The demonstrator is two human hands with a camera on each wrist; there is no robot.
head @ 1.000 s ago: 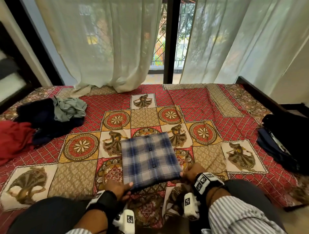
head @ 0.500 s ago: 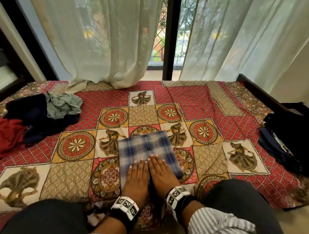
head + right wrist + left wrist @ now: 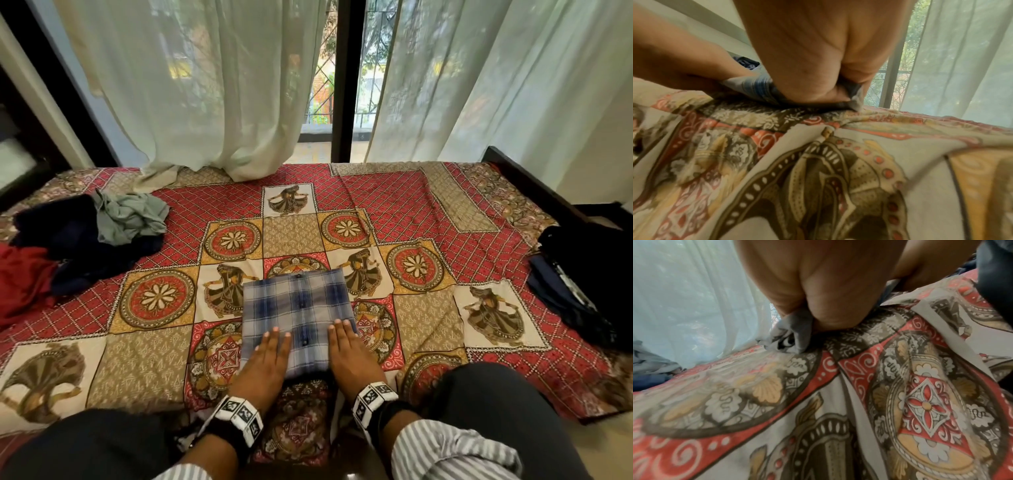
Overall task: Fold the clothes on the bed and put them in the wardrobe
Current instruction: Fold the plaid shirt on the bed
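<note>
A folded blue plaid shirt [image 3: 301, 305] lies on the patterned bedspread [image 3: 428, 212] just in front of my knees. My left hand [image 3: 269, 353] lies flat on its near left part, fingers straight. My right hand [image 3: 346, 346] presses flat on its near right part. The two hands are apart, with the button placket showing between them. In the left wrist view the palm [image 3: 818, 288] pushes down on the shirt's edge [image 3: 785, 339]. In the right wrist view the palm [image 3: 818, 56] flattens the shirt's edge [image 3: 760, 87].
A heap of unfolded clothes sits at the left: grey-green [image 3: 130, 216], dark navy [image 3: 72, 246], red [image 3: 24, 277]. Dark folded clothes [image 3: 582, 274] are stacked at the bed's right edge. Sheer curtains [image 3: 205, 85] hang over the far side. My knees flank the hands.
A second ago both hands gripped the shirt's near corners. Then they lay flat side by side at its middle. Now they have slid apart toward the shirt's left and right sides.
</note>
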